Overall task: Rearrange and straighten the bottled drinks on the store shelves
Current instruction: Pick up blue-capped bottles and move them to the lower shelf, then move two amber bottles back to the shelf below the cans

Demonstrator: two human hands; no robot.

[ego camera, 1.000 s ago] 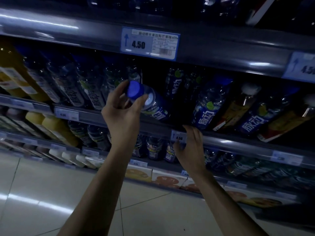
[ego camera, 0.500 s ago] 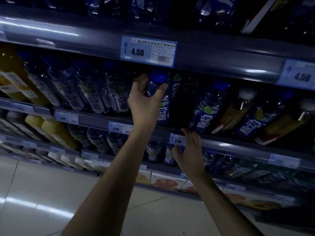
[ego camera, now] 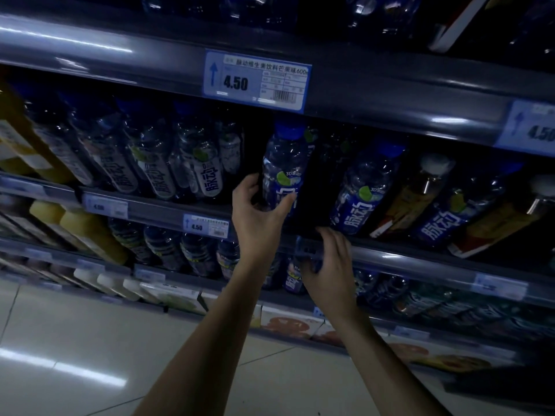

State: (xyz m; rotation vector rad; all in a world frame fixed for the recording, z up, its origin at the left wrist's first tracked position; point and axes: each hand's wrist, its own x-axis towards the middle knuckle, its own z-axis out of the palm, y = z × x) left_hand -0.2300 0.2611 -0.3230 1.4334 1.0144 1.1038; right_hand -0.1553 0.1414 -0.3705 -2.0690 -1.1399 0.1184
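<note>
- The left hand [ego camera: 258,211] sits just left of the frame centre, raised to the middle shelf [ego camera: 420,259].
- Grip state, left hand: thumb and fingers curl around the lower body of a blue-capped bottle [ego camera: 283,169]. Thumb lies on the right side of the label, fingers on the left side. The hand is closed on the bottle.
- Bottle position: it stands nearly upright on the middle shelf, centre of the frame, its cap just below the large price tag [ego camera: 256,81] marked 4.50.
- A dark gap separates this bottle from the neighbouring blue-label bottle [ego camera: 363,190] to its right, which leans toward the right.
- To the left of the held bottle, a row of clear bottles with pale labels [ego camera: 168,166] leans toward the left. Yellow-filled bottles [ego camera: 18,139] occupy the far left edge of the frame.
- The right hand [ego camera: 330,265] is placed below and right of the left hand, over the front rail of the middle shelf.
- Grip state, right hand: fingers are loosely spread and bent. It covers a small price tag on the rail; whether the fingertips press on the rail cannot be told.
- At the right of the frame, amber bottles with white caps [ego camera: 420,193] alternate with blue-label bottles.
- Lower shelf [ego camera: 90,267]: dark bottles stand beneath both hands.
- Tiled floor [ego camera: 75,355] fills the lower left of the frame.
</note>
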